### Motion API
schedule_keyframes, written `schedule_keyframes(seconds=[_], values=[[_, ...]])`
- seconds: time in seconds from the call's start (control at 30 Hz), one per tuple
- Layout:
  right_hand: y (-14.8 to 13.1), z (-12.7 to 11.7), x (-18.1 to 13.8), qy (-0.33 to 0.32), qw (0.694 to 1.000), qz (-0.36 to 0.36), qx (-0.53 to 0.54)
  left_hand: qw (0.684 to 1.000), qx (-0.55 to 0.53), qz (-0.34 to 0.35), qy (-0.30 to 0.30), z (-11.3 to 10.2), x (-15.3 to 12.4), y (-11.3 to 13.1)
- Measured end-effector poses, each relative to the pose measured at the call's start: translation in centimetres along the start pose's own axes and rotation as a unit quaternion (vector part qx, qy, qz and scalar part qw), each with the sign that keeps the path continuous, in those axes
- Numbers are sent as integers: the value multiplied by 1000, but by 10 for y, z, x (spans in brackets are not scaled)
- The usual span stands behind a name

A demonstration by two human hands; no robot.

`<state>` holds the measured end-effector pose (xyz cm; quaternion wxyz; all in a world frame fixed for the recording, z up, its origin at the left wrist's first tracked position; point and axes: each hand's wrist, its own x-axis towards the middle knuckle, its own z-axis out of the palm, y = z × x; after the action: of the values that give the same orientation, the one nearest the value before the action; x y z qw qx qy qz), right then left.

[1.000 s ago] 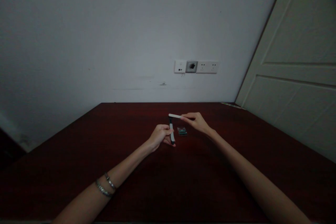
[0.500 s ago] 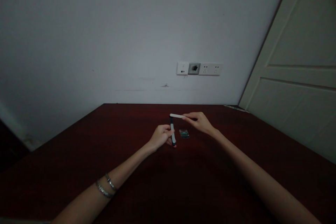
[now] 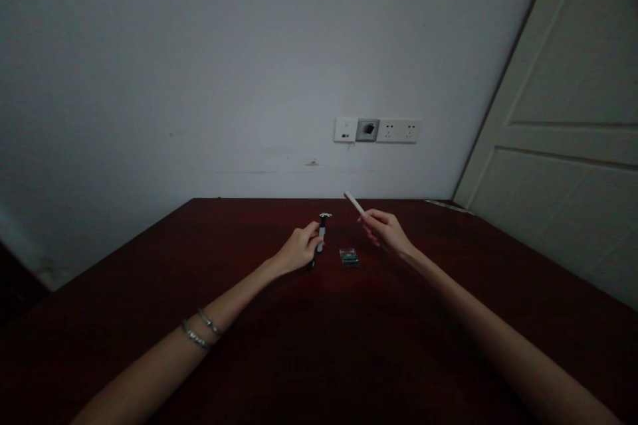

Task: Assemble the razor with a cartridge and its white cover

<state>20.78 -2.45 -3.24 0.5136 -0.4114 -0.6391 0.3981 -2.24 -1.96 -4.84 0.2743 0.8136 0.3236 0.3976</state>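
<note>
My left hand [image 3: 299, 247] is closed around the grey-and-black handle of a razor [image 3: 321, 234], whose silvery crosswise head points up and away from me. In my right hand [image 3: 387, 231] is a slim white stick-like piece [image 3: 353, 202], pinched near its lower end and tilted up to the left. The razor and the white piece are apart. On the table between and just below my hands lies a small clear case [image 3: 349, 257] with something green in it; its contents are too small to make out.
A dark red-brown table [image 3: 319, 358] stretches under both arms to a pale wall [image 3: 249, 66]. Wall sockets [image 3: 397, 131] and a dark plug [image 3: 368, 129] sit above its back edge. A panelled door [image 3: 563, 166] stands at the right.
The white piece has come away from the razor's top, and my right hand has tilted it upward. My left hand has shifted slightly left with the razor, whose silvery head now shows.
</note>
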Motion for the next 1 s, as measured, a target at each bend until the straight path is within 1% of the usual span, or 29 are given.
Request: schedule_keyframes(seconds=[0.07, 0.13, 0.27, 0.4, 0.53, 0.7, 0.87, 1.0], values=[[-1, 17, -10, -19, 991, 47, 127, 998, 50, 22, 15, 0, 2, -3], [-3, 34, -21, -37, 976, 81, 201, 996, 84, 24, 16, 0, 3, -6], [-7, 59, -40, -70, 957, 100, 262, 989, 146, 25, -3, 0, 4, -9], [-1, 74, -53, -101, 949, 112, 278, 980, 195, 38, -27, 1, 5, -13], [4, 80, -59, -103, 945, 121, 284, 978, 205, 39, -18, 2, 4, -17], [4, 81, -54, -99, 944, 94, 301, 982, 182, 43, -19, 3, 3, -16], [8, 82, -55, -120, 942, 108, 295, 988, 146, 56, 6, 1, 8, -14], [5, 81, -53, -106, 941, 71, 314, 987, 148, 63, -4, 3, 11, -14]])
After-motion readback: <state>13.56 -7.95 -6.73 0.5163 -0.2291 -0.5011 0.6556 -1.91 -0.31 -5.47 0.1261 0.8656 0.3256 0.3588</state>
